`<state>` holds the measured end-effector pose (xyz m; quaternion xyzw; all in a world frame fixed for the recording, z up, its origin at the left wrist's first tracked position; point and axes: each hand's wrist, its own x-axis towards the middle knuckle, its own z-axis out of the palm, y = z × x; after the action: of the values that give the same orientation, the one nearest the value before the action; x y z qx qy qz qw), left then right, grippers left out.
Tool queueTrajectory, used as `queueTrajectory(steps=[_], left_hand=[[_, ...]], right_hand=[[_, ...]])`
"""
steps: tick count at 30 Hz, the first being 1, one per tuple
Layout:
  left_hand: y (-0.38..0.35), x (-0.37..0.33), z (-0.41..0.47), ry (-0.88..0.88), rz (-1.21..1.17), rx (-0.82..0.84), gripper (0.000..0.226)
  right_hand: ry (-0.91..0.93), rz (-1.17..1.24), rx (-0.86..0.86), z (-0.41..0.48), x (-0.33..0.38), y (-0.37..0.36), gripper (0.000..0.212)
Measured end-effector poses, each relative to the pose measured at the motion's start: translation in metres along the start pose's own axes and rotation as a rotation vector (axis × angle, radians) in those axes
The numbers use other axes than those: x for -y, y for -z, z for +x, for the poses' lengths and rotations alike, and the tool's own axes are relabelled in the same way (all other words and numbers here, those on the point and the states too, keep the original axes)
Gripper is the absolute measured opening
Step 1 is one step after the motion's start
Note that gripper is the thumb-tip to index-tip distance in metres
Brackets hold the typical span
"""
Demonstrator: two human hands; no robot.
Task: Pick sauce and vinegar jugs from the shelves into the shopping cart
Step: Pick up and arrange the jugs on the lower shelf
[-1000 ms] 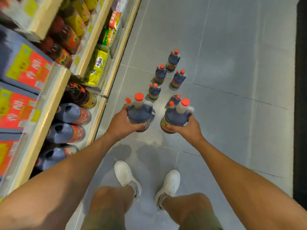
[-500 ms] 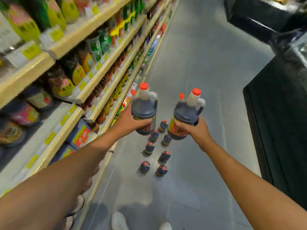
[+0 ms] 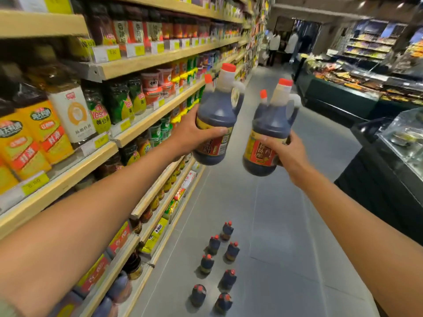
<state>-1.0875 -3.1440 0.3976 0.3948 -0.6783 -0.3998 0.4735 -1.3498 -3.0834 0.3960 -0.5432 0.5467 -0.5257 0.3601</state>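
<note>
Beside the shelves [image 3: 146, 121], my left hand [image 3: 194, 133] grips the left jug [image 3: 216, 110], my right hand [image 3: 287, 153] the right jug [image 3: 272, 126], both neck-up; no shopping cart in view.

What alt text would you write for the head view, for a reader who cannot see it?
The left hand holds up a dark red-capped jug and the right hand a second jug in a shop aisle. Seven more jugs stand on the grey floor beside stocked shelves.

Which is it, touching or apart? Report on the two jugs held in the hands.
Apart. The head view shows a strip of grey floor between the left jug and the right jug all the way down.
</note>
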Motion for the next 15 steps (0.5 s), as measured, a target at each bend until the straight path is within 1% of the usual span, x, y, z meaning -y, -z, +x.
queueTrajectory(steps=[2,4,7,8,11,12,15], left_hand=[[0.006,-0.011,-0.009,0.016,-0.011,-0.041,0.079],[0.012,-0.016,-0.021,0.038,0.013,-0.102,0.081],[0.024,-0.018,-0.048,0.077,0.063,-0.236,0.084],[0.028,-0.018,-0.060,0.093,0.075,-0.284,0.081],[0.043,-0.018,-0.102,0.157,0.139,-0.413,0.057],[0.048,-0.019,-0.118,0.177,0.155,-0.454,0.056],[0.064,-0.021,-0.173,0.258,0.194,-0.594,0.063]], right_hand=[[0.023,0.011,0.058,0.005,0.011,-0.007,0.038],[0.047,0.022,0.123,0.010,0.016,-0.018,0.037],[0.079,0.048,0.256,0.015,0.019,-0.039,0.046],[0.082,0.062,0.304,0.015,0.020,-0.047,0.050],[0.108,0.109,0.440,0.012,0.020,-0.078,0.052],[0.118,0.126,0.483,0.008,0.020,-0.090,0.053],[0.145,0.168,0.614,-0.011,0.018,-0.130,0.061]])
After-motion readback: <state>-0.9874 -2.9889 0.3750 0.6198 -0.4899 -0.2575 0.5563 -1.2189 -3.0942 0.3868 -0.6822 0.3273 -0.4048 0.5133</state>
